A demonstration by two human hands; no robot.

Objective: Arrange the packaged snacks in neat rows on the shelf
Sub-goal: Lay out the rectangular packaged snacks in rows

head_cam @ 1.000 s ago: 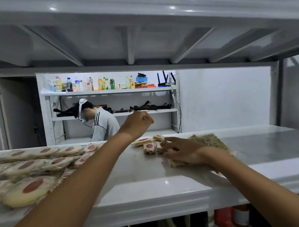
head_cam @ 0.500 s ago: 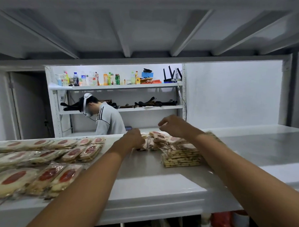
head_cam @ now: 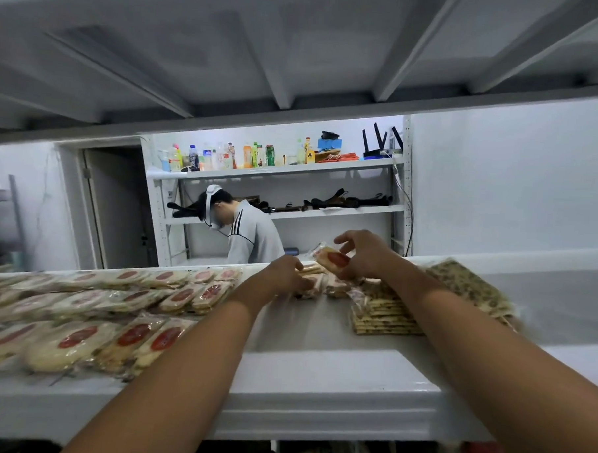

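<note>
We held a red-label snack pack (head_cam: 331, 259) pinched in our right hand (head_cam: 365, 255) above the shelf (head_cam: 318, 371); left hand (head_cam: 285, 277) curled on loose packs (head_cam: 314, 281). Cracker stack (head_cam: 384, 315) right, rows (head_cam: 116, 307) left, bare gap between.

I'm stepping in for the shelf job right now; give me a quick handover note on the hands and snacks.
Right hand: holds one red-label snack pack lifted off the shelf.
Left hand: down on the loose pile at the shelf's middle; grip unclear.
Done: rows of red-label packs on the left.
Left: the loose pile, the held pack; cracker stack sits right.
</note>
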